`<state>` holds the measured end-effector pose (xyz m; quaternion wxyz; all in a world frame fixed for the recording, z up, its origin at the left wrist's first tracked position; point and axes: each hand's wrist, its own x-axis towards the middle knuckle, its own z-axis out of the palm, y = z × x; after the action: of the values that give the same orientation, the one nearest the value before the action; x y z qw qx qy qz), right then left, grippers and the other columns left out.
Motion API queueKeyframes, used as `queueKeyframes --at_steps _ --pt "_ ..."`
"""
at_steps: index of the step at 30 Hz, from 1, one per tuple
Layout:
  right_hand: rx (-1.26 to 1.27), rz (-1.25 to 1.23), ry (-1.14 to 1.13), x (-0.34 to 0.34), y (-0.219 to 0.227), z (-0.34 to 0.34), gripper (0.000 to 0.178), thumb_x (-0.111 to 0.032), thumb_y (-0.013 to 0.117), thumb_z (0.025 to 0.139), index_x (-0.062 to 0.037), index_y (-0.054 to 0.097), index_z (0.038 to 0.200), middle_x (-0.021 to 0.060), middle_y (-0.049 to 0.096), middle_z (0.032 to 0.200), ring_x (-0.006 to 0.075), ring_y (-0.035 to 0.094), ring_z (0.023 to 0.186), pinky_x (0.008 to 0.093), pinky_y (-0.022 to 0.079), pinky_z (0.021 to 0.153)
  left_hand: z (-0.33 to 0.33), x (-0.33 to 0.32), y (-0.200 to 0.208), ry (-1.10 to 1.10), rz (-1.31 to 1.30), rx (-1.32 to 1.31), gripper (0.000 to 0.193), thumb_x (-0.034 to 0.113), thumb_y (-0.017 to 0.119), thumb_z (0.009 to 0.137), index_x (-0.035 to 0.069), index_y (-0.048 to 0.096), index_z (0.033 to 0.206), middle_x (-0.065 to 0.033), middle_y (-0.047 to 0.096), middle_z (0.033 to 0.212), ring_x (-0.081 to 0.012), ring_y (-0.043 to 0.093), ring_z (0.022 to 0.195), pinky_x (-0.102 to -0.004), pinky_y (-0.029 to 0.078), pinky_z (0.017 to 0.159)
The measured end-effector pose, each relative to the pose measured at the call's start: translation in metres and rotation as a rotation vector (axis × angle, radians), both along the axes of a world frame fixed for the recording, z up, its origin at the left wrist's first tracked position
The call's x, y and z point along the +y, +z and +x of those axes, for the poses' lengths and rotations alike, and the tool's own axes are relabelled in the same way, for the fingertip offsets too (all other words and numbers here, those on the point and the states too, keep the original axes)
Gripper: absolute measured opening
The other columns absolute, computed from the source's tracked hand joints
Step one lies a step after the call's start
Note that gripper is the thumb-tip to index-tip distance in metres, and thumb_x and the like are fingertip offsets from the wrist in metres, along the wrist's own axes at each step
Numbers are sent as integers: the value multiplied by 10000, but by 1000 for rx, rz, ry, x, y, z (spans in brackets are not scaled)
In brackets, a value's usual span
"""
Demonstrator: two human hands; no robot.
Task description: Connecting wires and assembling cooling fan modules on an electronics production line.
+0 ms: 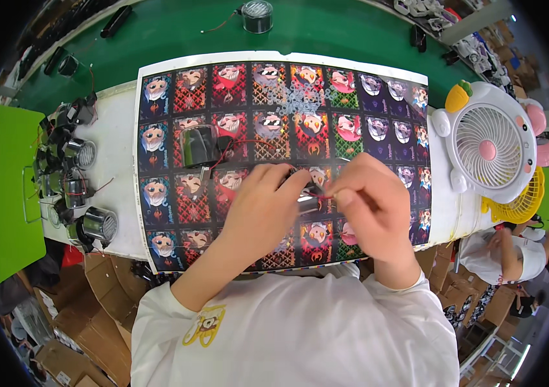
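Fingers of the left hand (255, 209) held a dark cylinder (308, 205) at three o'clock; those of the right hand (378, 209) seemingly pinched its red wire (319, 195) — light tension probably suited it.

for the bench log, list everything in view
table: 1, white, centre
sheet: 1, multicoloured, on table
held unit: 1, black, above sheet
wire: 1, red, centre
loose unit: 1, black, on sheet
small pieces: many, clear, on sheet
units: several, black, left and top
far surface: 1, green, top
fan: 1, white, right
guard: 1, yellow, below fan
panels: 2, lime, edges
boxes: several, brown, below table
person: 1+, white shirt, right
left hand: 1, bare, centre
right hand: 1, bare, centre
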<state>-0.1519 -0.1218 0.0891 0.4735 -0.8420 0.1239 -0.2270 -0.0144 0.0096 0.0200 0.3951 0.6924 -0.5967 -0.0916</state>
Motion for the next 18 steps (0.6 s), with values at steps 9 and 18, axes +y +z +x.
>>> queueKeyframes --at_steps 9,18 --pt "41 439 -202 13 -55 -3 201 113 583 845 21 678 996 52 607 885 99 554 737 231 450 665 -15 -7 -17 18 65 495 339 -3 512 842 -3 568 1177 -194 634 1072 -390 590 993 -466 472 869" --pt "41 1 -167 17 -54 4 170 118 628 786 2 655 908 81 594 843 152 587 700 266 468 580 -22 -13 -26 54 -13 528 315 -2 513 846 -4 584 1153 -187 646 1010 -384 606 940 -459 479 820"
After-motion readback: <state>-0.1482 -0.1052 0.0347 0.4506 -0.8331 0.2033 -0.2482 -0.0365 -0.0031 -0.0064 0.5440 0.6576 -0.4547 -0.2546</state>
